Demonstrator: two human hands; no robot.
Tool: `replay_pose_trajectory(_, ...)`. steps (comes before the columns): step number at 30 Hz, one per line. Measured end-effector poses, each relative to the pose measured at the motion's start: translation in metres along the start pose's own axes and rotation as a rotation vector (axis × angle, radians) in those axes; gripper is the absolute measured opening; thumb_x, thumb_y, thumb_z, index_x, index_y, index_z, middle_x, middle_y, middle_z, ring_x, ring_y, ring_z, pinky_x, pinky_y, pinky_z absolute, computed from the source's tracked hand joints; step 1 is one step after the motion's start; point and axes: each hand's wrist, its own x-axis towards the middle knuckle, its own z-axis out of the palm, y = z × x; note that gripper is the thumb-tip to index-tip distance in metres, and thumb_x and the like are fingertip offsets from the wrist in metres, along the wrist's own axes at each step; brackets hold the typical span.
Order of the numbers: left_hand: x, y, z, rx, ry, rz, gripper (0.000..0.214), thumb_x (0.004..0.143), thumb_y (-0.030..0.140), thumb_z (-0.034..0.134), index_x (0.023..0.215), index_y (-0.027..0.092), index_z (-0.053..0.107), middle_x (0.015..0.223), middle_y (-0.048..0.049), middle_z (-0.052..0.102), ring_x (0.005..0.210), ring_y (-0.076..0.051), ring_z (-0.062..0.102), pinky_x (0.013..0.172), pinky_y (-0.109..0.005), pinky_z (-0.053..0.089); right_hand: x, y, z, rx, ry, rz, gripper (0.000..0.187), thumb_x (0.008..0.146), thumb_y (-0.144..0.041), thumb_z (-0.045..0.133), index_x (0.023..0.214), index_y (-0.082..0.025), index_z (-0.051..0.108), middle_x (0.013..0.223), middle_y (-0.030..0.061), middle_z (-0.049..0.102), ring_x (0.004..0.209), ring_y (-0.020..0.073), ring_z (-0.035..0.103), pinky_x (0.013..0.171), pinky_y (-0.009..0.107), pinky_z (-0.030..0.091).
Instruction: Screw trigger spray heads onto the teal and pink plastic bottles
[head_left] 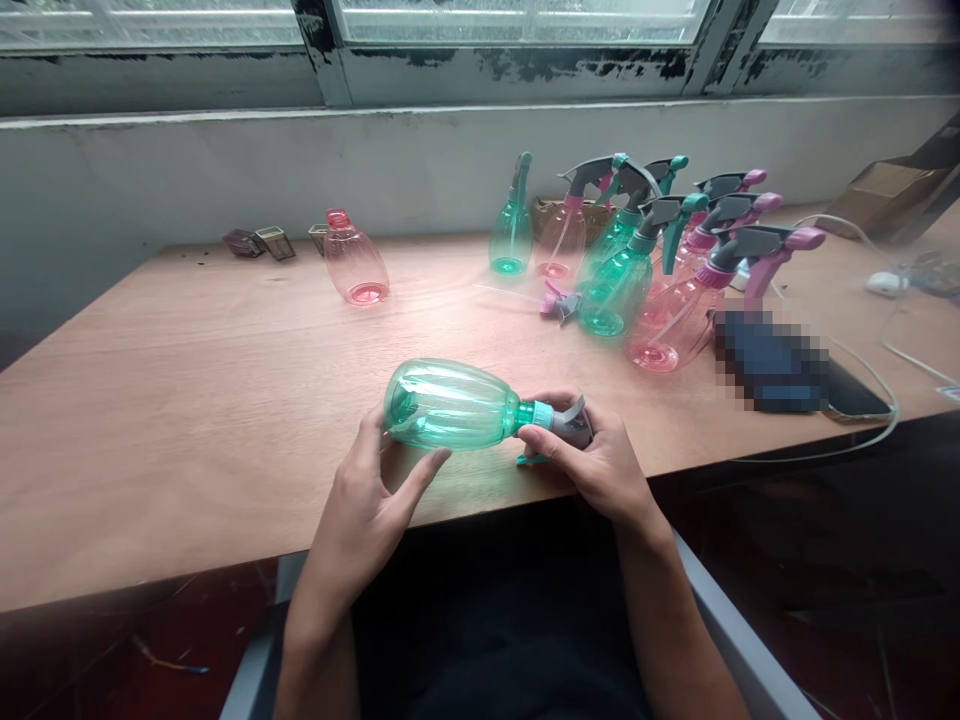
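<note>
A clear green spray bottle lies on its side in the air, just above the near edge of the table, with its base to the left. My right hand is closed around its grey spray head, thumb at the light teal collar. Below that hand a bit of the teal trigger shows. My left hand is at the bottle's base, fingers partly hidden behind it. Its thumb is stretched out below the bottle, apart from it.
A pink bottle without a spray head stands back left. Several green and pink spray bottles stand back right. A loose pink-and-grey spray head lies beside them. A phone, a white cable and small boxes also lie there.
</note>
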Motion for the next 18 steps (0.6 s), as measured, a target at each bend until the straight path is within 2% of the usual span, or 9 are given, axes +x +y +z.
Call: replay_pose_trajectory(18,0.0004,0.0011,0.0006,-0.003,0.001,-0.003,0.049,0.096,0.047,0.073,0.140,0.031,0.056,0.133,-0.0076,0.069,0.127,-0.030,0.071,0.114,-0.052,0.055,0.0005,-0.0006,0.0000,-0.024,0.010,0.013,0.032,0.087,-0.037,0.089,0.111,-0.022,0.075,0.082,-0.0012,0.074,0.069,0.0137,0.072,0.068,0.026,0.067)
